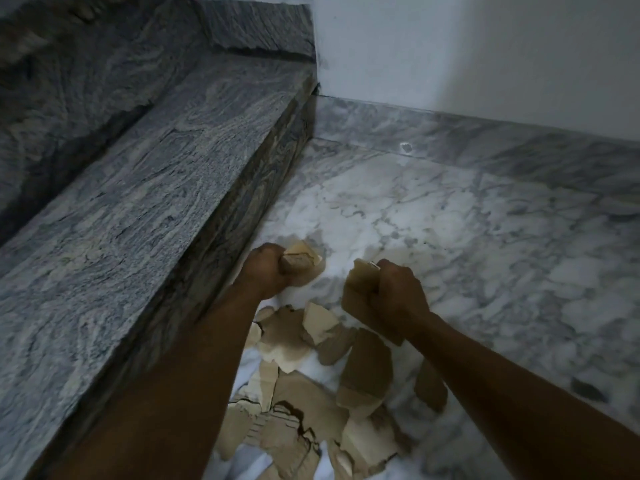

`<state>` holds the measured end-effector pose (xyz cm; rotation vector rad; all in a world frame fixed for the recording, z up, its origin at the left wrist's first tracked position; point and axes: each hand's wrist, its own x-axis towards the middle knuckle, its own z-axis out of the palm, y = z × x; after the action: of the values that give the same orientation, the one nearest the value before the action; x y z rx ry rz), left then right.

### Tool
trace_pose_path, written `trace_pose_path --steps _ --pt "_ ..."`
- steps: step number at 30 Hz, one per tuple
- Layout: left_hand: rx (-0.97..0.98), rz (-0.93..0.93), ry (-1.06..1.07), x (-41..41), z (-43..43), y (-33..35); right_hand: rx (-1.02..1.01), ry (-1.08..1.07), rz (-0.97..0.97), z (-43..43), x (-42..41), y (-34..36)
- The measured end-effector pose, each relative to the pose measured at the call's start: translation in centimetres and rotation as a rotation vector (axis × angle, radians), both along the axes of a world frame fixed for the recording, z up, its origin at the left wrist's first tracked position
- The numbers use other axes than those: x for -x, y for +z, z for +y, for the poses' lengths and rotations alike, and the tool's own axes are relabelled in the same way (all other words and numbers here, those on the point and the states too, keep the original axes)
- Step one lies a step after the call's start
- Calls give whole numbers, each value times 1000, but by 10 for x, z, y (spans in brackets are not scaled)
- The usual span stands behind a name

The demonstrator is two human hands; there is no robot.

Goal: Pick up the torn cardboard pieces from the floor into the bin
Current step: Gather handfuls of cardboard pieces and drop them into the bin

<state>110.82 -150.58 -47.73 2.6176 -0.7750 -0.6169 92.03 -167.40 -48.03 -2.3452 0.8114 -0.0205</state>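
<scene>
Head view: left hand (266,268) fisted round a torn tan cardboard scrap (304,261); right hand (398,289) clenched on a second tan cardboard scrap (358,282). Pile of torn brown cardboard pieces (304,393): on white marble floor (450,220), lower centre of frame, just below both hands, stretching toward bottom edge. Bin: not visible.

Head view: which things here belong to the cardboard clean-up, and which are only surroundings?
Belong to the job:
left hand, gripping a cardboard piece
right hand, gripping a second cardboard piece
torn cardboard pile
The bin is not in view.

Only surroundings:
grey stone step
white wall
</scene>
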Motion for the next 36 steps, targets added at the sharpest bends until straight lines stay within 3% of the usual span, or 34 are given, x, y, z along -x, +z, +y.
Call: trace_pose_path --steps 4,8,11,14,16,18,22,27,31,36 --pt "-27 -156 88 4 -1 -24 69 21 -20 -2 -1 -10" --pt "-26 -96 165 2 2 -32 46 13 57 -1 0 -4" --pt "106 -31 189 10 3 -5 -74 -19 117 -20 1 16" --pt "194 177 49 30 11 37 -264 2 103 -54 12 55" --pt "47 353 -144 53 13 57 -198 153 245 -61 35 73" --pt "-131 405 -295 77 10 59 -124 274 420 -53 60 73" --pt "-345 54 -511 108 5 25 -100 210 590 -13 98 52" --pt "-280 -206 -510 119 14 3 -60 38 427 19 127 17" --pt "-226 -198 -463 121 15 5 -134 -55 409 20 129 18" --pt "-66 -80 -360 116 18 11 -107 -18 364 20 129 20"
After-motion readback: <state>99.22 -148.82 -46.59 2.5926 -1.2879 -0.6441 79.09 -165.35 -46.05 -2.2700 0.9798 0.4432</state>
